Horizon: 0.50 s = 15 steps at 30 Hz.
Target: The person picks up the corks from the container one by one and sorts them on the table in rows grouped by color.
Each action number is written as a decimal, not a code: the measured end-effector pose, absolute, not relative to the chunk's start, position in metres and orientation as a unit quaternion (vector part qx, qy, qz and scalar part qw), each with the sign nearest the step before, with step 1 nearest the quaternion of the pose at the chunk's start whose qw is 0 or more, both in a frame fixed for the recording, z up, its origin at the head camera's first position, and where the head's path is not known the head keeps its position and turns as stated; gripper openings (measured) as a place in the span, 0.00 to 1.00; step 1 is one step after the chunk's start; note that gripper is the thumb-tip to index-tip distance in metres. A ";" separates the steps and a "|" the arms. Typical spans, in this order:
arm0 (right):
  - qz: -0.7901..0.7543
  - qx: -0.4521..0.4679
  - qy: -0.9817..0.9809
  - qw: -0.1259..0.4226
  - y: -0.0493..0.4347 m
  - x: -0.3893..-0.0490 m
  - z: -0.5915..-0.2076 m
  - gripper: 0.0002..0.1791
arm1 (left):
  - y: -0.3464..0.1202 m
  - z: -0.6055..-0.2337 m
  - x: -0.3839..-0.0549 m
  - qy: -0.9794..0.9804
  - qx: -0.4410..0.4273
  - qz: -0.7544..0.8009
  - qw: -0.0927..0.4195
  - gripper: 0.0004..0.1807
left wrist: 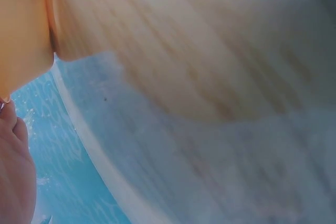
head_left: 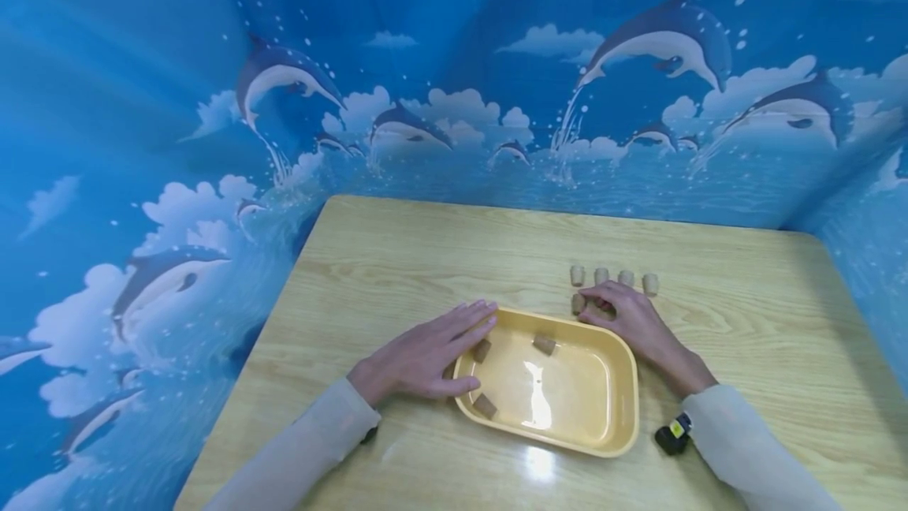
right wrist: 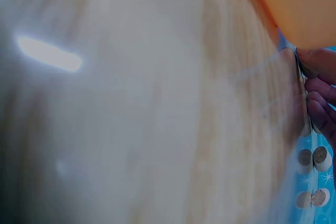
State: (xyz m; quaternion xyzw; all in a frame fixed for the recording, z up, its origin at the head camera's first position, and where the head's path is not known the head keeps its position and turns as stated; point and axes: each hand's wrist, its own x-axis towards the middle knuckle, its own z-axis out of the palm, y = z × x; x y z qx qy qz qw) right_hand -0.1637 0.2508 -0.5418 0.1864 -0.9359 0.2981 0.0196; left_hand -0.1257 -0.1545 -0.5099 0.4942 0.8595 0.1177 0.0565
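Centrally, toward the lower part of the head view, a shallow yellow tub [head_left: 546, 447] with rounded corners sits on a wood-grain table [head_left: 397, 259]. Inside it lie three small brown corks: one near the upper left corner [head_left: 481, 350], another near the lower left corner [head_left: 485, 406], and a third by the upper wall [head_left: 545, 345]. The rest of its glossy floor is bare and catches a white glare. The person's left hand [head_left: 433, 349] reaches over the tub's left end, its fingers extended and its thumb held apart, gripping nothing. Just beyond the tub's upper right side, the right hand [head_left: 627, 318] pinches a single cork [head_left: 578, 304] between thumb and forefinger, outside the tub. Right above that hand, four more corks [head_left: 650, 284] stand in a row on the table. Both arms wear pale sleeves [head_left: 752, 448], and a small black device [head_left: 672, 434] hangs at the right wrist. Across the top and left of the frame, a blue curtain [head_left: 454, 172] shows leaping dolphins, clouds and water. In the right wrist view, corks and fingertips crowd the right edge; the left wrist view is mostly blurred table.
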 end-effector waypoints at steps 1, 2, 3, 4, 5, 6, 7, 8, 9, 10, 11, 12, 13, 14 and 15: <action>0.298 0.186 -0.936 0.020 0.251 -0.164 -0.542 0.25 | -0.155 -0.510 -0.126 0.859 0.494 0.118 0.057 0.51; 0.298 0.185 -0.936 0.021 0.251 -0.164 -0.543 0.25 | -0.155 -0.510 -0.126 0.859 0.494 0.118 0.057 0.51; 0.298 0.185 -0.936 0.022 0.251 -0.164 -0.543 0.25 | -0.155 -0.510 -0.126 0.859 0.494 0.118 0.058 0.51; 0.298 0.186 -0.936 0.022 0.251 -0.164 -0.543 0.25 | -0.155 -0.510 -0.126 0.860 0.494 0.118 0.058 0.51; 0.298 0.187 -0.936 0.023 0.251 -0.164 -0.544 0.25 | -0.155 -0.510 -0.126 0.860 0.494 0.118 0.058 0.51; 0.298 0.188 -0.936 0.024 0.251 -0.164 -0.544 0.25 | -0.155 -0.511 -0.126 0.860 0.494 0.118 0.059 0.51; 0.297 0.189 -0.936 0.025 0.251 -0.164 -0.544 0.25 | -0.155 -0.511 -0.126 0.860 0.494 0.117 0.059 0.51; 0.297 0.190 -0.936 0.025 0.251 -0.164 -0.544 0.25 | -0.155 -0.511 -0.126 0.860 0.494 0.117 0.060 0.51; 0.296 0.191 -0.935 0.025 0.251 -0.165 -0.544 0.25 | -0.155 -0.511 -0.126 0.860 0.493 0.117 0.060 0.51; 0.296 0.191 -0.935 0.025 0.251 -0.165 -0.544 0.25 | -0.155 -0.511 -0.126 0.860 0.494 0.117 0.060 0.51; 0.296 0.192 -0.936 0.026 0.251 -0.165 -0.544 0.25 | -0.155 -0.511 -0.126 0.860 0.494 0.117 0.059 0.51; 0.296 0.192 -0.936 0.026 0.251 -0.165 -0.544 0.25 | -0.155 -0.511 -0.127 0.859 0.494 0.118 0.059 0.51; 0.296 0.192 -0.935 0.026 0.251 -0.165 -0.544 0.25 | -0.155 -0.511 -0.127 0.859 0.494 0.118 0.059 0.51; 0.296 0.192 -0.935 0.026 0.251 -0.165 -0.544 0.25 | -0.155 -0.511 -0.127 0.859 0.494 0.118 0.059 0.51; 0.297 0.192 -0.935 0.026 0.251 -0.165 -0.544 0.25 | -0.155 -0.511 -0.127 0.860 0.494 0.118 0.059 0.51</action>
